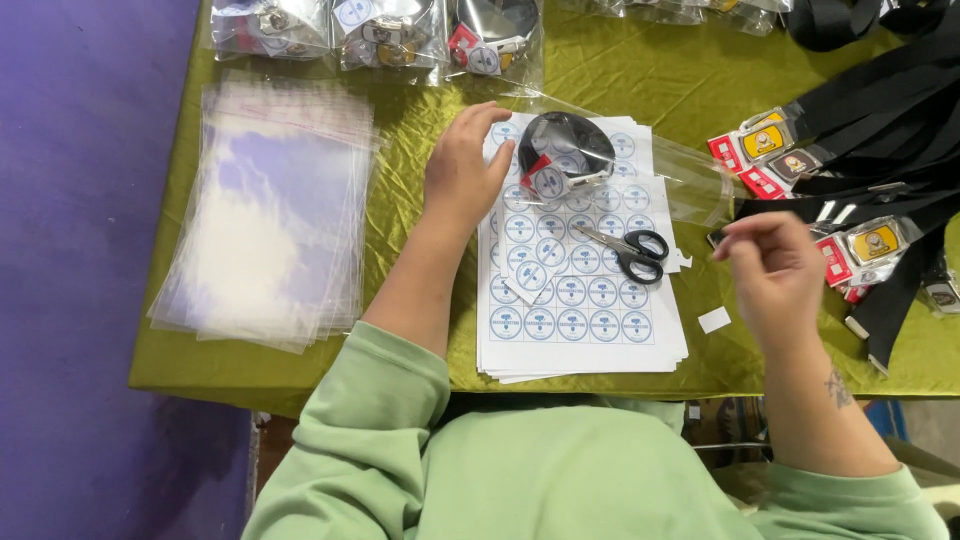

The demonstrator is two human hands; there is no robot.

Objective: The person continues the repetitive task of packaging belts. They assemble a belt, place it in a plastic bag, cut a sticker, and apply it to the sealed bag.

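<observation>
My left hand (462, 170) rests fingers apart on the left edge of a clear bag (640, 165) that holds a coiled black lanyard (565, 140) with a round sticker. The bag lies on a stack of sticker sheets (580, 300) printed with round blue-and-white stickers. My right hand (775, 270) hovers to the right of the sheets, fingertips pinched together; I cannot tell if it holds anything. Black-handled scissors (630, 250) lie on the sheets between my hands.
A green cloth (420, 330) covers the table. A pile of empty clear bags (275, 210) lies at the left. Packed bags (380, 35) line the far edge. Loose black lanyards with badges (860, 150) spread at the right. A small white paper scrap (714, 320) lies near the sheets.
</observation>
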